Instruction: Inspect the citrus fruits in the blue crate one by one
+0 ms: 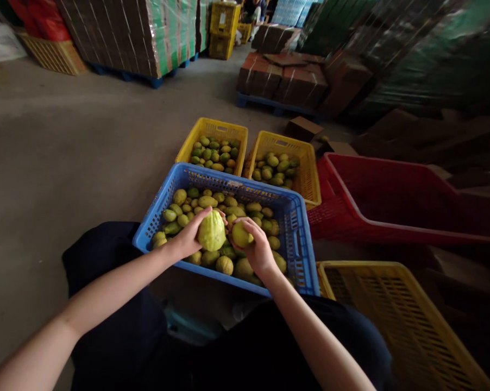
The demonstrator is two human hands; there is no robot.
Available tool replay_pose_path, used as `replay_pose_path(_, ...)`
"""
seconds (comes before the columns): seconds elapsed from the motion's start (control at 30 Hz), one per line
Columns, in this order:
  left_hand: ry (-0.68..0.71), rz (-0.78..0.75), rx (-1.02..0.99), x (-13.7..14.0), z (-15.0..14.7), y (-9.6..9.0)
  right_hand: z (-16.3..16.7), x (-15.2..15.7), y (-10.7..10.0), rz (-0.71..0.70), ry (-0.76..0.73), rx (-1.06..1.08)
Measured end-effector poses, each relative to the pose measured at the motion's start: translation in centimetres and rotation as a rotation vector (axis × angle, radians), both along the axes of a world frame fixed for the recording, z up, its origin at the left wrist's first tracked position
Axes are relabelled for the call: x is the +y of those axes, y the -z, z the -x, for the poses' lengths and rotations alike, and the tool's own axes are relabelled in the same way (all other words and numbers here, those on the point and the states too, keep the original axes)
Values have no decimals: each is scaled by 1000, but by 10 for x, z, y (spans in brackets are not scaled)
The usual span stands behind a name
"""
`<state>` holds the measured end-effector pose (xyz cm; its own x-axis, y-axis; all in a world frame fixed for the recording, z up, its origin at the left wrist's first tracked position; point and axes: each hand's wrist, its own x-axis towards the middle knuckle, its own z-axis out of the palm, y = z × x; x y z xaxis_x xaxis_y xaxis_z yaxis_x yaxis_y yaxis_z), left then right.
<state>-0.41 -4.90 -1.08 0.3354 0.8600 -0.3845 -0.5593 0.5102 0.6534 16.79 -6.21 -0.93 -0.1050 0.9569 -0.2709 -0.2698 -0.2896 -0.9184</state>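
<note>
My left hand point(191, 237) is closed around a large, ridged yellow-green lemon point(212, 231). In my right hand point(262, 251) is a smaller, smoother lemon point(242, 235), gripped between thumb and fingers. Both fruits are held side by side above a blue plastic crate point(301, 239) that stands in front of my knees. Many loose yellow and green lemons point(224, 265) lie in this crate, partly covered by my hands and forearms. Some of the fingertips are hidden behind the held fruit.
Behind the blue crate stand two yellow crates point(218, 124) point(310, 171) of greener lemons. A red crate point(351, 209) is on the right, with a yellow crate point(363, 265) nearer me. Farther off are cartons point(281, 81) on a blue pallet and wrapped stacks point(163, 38).
</note>
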Motion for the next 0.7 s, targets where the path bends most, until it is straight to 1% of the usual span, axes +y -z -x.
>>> replay_pose_path(0.13,-90,177,-184,6,1,-5,3,2,0,127,-14,158)
replay_pose_path(0.2,-148,242,-237,8,1,-6,3,4,2,170,-29,224)
replay_pose_path(0.37,-213,299,-221,12,1,-3,-2,12,10,225,-27,315)
replay_pose_path(0.53,-234,336,-204,12,2,-2,-5,15,16,244,18,327)
replay_pose_path(0.7,-238,379,-194,12,2,-4,-3,14,17,306,37,331)
